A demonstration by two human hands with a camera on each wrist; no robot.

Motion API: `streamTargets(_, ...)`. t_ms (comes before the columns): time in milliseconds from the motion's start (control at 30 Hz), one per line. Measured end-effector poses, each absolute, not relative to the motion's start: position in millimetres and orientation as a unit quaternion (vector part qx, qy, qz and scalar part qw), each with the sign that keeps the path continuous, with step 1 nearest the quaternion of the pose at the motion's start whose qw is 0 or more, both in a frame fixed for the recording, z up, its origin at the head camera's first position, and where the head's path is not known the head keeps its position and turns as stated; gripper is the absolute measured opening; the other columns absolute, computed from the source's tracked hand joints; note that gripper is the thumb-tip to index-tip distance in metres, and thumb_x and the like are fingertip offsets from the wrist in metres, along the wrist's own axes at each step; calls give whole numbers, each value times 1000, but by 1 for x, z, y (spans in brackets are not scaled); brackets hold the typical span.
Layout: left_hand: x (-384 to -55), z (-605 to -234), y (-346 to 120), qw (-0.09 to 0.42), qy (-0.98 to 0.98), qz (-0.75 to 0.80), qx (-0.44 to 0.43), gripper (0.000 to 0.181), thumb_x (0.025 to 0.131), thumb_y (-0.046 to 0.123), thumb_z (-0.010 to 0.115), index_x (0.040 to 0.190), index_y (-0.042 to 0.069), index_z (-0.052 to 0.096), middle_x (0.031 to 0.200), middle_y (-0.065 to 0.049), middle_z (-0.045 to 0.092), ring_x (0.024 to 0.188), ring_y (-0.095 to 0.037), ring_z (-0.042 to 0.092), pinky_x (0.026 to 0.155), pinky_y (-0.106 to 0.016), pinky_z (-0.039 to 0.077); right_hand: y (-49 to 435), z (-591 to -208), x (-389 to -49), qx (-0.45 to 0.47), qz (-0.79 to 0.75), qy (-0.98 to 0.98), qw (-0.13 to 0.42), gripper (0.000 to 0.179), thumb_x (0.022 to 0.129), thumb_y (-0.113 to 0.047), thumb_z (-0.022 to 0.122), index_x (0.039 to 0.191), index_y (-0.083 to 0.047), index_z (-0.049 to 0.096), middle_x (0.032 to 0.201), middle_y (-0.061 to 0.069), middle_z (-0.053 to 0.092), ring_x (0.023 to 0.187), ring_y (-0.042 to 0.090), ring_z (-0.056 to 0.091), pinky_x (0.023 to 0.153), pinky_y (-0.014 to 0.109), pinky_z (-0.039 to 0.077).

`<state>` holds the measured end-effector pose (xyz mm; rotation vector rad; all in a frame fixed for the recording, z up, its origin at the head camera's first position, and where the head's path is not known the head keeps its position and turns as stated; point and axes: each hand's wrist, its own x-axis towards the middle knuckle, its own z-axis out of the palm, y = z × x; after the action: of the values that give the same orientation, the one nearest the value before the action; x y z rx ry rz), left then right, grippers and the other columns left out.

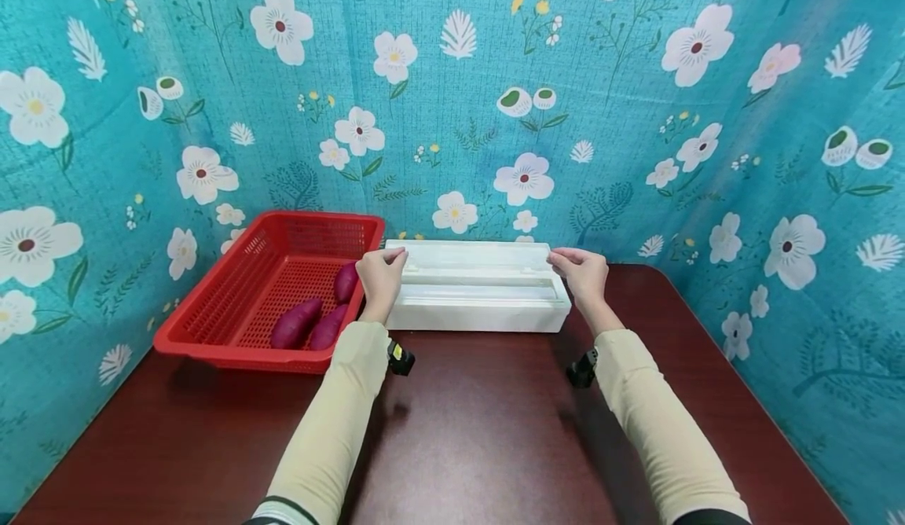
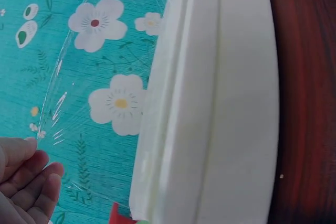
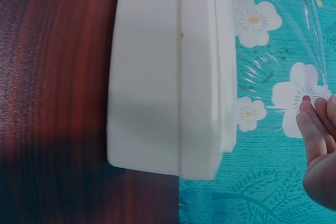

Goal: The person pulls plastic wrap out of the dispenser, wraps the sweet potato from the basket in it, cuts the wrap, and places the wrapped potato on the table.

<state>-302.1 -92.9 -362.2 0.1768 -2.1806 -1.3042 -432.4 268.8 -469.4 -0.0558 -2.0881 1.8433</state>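
A long white cling film dispenser [image 1: 474,318] sits at the back of the table with its lid raised, showing a pale roll [image 1: 484,292] inside. Between both hands stretches a sheet of clear cling film [image 2: 65,108], drawn up from the dispenser. My left hand [image 1: 379,280] pinches one corner of its edge between thumb and fingertips, over the dispenser's left end. At the right end, my right hand [image 1: 584,277] pinches the other corner. In the right wrist view, the film [image 3: 294,11] looks taut, with shiny creases running from the fingers.
To the left stands a red plastic basket [image 1: 254,358] with several purple sweet potatoes [image 1: 295,323] in it; its right side is close to my left forearm. A blue flowered cloth [image 1: 452,116] hangs behind the dark reddish table [image 1: 481,438].
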Motion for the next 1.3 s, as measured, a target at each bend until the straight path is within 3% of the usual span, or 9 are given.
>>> streamTargets(167, -303, -356, -94, 320, -813, -484, 49, 20, 82, 18, 66, 96, 4, 70, 89, -11, 67, 84, -25, 61, 74, -34, 47, 285, -500, -470, 39, 637, -730, 247, 39, 71, -40, 71, 101, -14, 70, 91, 4, 67, 81, 17, 65, 64, 26, 51)
streamTargets(467, -301, -340, -95, 331, -797, -503, 41, 20, 82, 19, 65, 96, 6, 70, 90, -9, 67, 83, -21, 61, 74, -31, 47, 297, -497, -494, 63, 654, -712, 248, 34, 72, -34, 71, 102, -17, 70, 95, 4, 67, 83, 18, 64, 66, 24, 50)
streamTargets(667, -300, -331, -93, 344, -780, -520, 44, 20, 83, 17, 65, 97, 3, 70, 90, -11, 67, 81, -20, 63, 71, -30, 49, 257, -404, -409, 47, 707, -677, 200, 24, 75, -13, 71, 96, -3, 70, 88, 11, 67, 79, 19, 65, 67, 25, 50)
streamTargets(867, -302, -321, -93, 365, -763, -532, 48, 20, 82, 17, 66, 95, 3, 70, 88, -11, 67, 75, -18, 63, 68, -29, 49, 211, -323, -330, 22, 677, -706, 204, 25, 79, -9, 66, 100, 5, 66, 88, 12, 67, 79, 15, 65, 74, 27, 49)
streamTargets(1033, -303, -310, -91, 357, -764, -536, 44, 19, 83, 18, 65, 96, 5, 70, 89, -9, 67, 75, -17, 63, 67, -29, 48, 204, -299, -312, 11, 677, -705, 210, 23, 81, -3, 63, 101, 8, 64, 84, 8, 67, 77, 13, 64, 75, 28, 48)
streamTargets(1300, -301, -296, -90, 367, -759, -537, 32, 19, 83, 18, 65, 95, 5, 71, 90, -8, 67, 74, -16, 62, 66, -28, 48, 212, -297, -324, 32, 658, -714, 238, 26, 79, -12, 66, 98, 5, 66, 80, 3, 67, 74, 9, 64, 70, 23, 49)
